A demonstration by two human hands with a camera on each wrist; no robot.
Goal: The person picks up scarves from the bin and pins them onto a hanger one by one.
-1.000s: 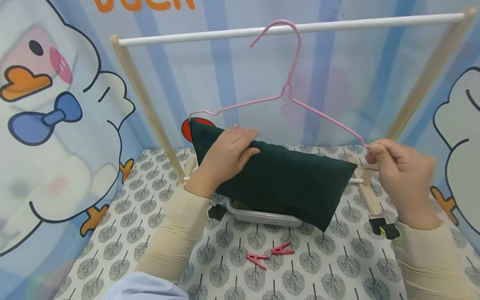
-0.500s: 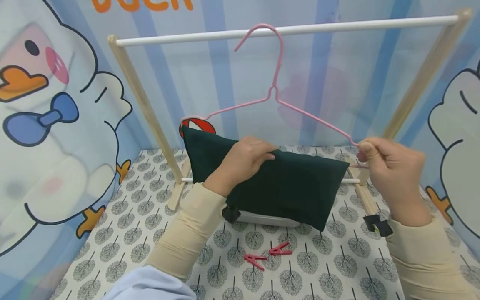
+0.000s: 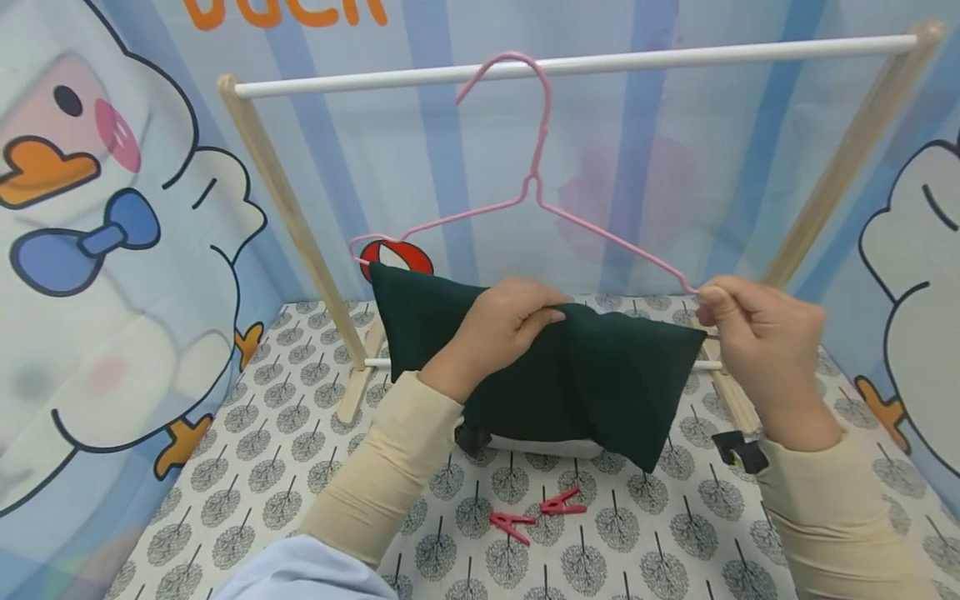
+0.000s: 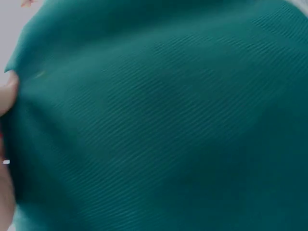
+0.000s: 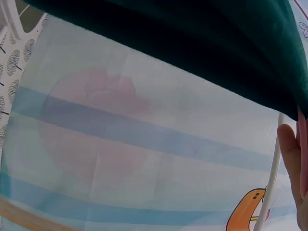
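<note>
A dark green cloth (image 3: pixel 622 383) hangs folded over the lower bar of a pink wire hanger (image 3: pixel 543 133). My left hand (image 3: pixel 506 325) grips the cloth's top edge near its middle, thumb in front and fingers over the fold. With thumb and curled fingers, my right hand (image 3: pixel 765 342) pinches the hanger's right end, just beyond the cloth's right corner. The left wrist view is nearly filled by the cloth (image 4: pixel 154 115), with a fingertip (image 4: pixel 6 94) at its left edge. In the right wrist view, fingers (image 5: pixel 291 159) lie along the pink wire (image 5: pixel 303 159).
Behind the hanger stands a rack with a white top rail (image 3: pixel 675 58) and wooden posts (image 3: pixel 288 217). A white container (image 3: pixel 547 448) sits partly hidden below the cloth. Two pink clothespins, one left (image 3: pixel 512 525) and one right (image 3: pixel 562 502), lie on the tree-patterned tablecloth (image 3: pixel 450 558).
The hanger and my right hand have moved left. My left hand has moved right with the cloth, which has slid along the bar, baring wire at the hanger's left end.
</note>
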